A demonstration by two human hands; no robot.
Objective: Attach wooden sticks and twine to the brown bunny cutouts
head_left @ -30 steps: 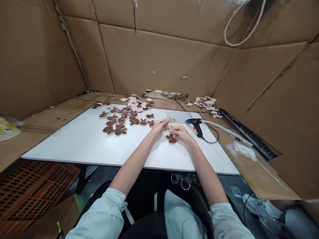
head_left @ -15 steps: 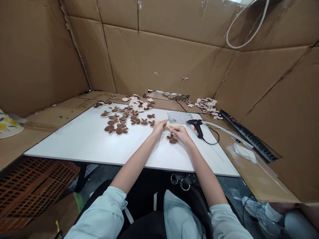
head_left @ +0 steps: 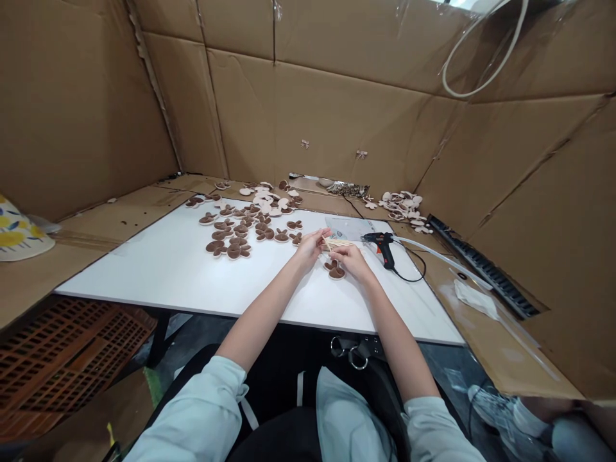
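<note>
Above the right half of the white board [head_left: 158, 269], a thin cream strip [head_left: 328, 244] runs between my hands. My left hand [head_left: 310, 249] is closed on its upper end, with the fingertips pinched. The lower end is pinched by my right hand [head_left: 351, 259]. More thin cream pieces [head_left: 341, 243] show just behind my fingers. A brown bunny-head shape with pale edges [head_left: 336, 272] lies below my right fingers. To the right lies a black glue gun [head_left: 384, 247] with a pale hose-like stick in its back.
Many brown bunny-head shapes [head_left: 239, 249] lie on the left of the board. Pale pieces pile up [head_left: 403, 204] at back right. A clear plastic bag [head_left: 349, 226] lies behind my hands. Cardboard walls [head_left: 346, 109] enclose the table; an orange crate [head_left: 72, 353] stands below left.
The cream strip between my hands has turned from nearly level to steeply slanted. My fingers have shifted slightly on it. The whole view has moved a little.
</note>
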